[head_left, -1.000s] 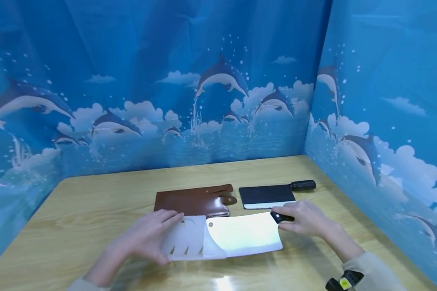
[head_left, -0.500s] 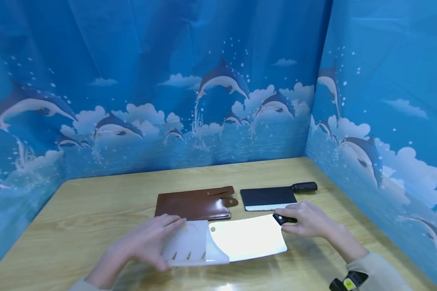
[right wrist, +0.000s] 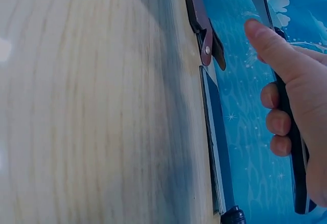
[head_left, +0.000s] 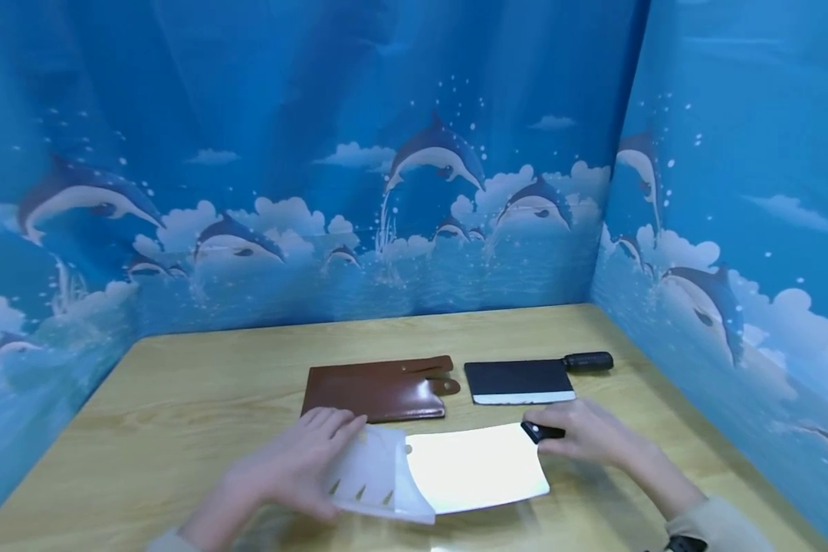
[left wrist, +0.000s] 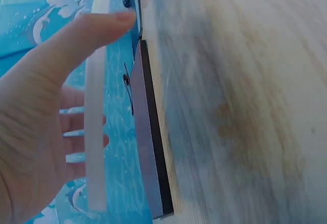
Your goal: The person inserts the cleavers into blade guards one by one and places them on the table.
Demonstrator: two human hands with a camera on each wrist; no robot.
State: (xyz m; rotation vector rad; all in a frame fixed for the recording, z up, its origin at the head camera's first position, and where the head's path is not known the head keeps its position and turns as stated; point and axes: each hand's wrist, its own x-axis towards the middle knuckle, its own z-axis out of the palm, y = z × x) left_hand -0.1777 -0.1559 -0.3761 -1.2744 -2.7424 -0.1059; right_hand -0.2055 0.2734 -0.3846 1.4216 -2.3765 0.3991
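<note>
My left hand holds a translucent white blade guard by its left end, thumb below and fingers above. In the left wrist view the guard shows edge-on between thumb and fingers. A broad shiny cleaver extends rightward from the guard's mouth, its far end overlapped by it. The guard tilts so its lower right corner dips below the cleaver's edge. My right hand grips the cleaver's black handle. In the right wrist view, fingers wrap this handle and the thumb lies along it.
Behind the hands, a brown leather sheath with strap tabs lies on the wooden table. Right of it rests a black-bladed cleaver with a pale edge. A blue dolphin-print curtain borders the table at the back and right.
The guard and cleaver have come lower and nearer the person, and the guard's right end has tipped downward. Both hands keep their hold. The head view has shifted slightly.
</note>
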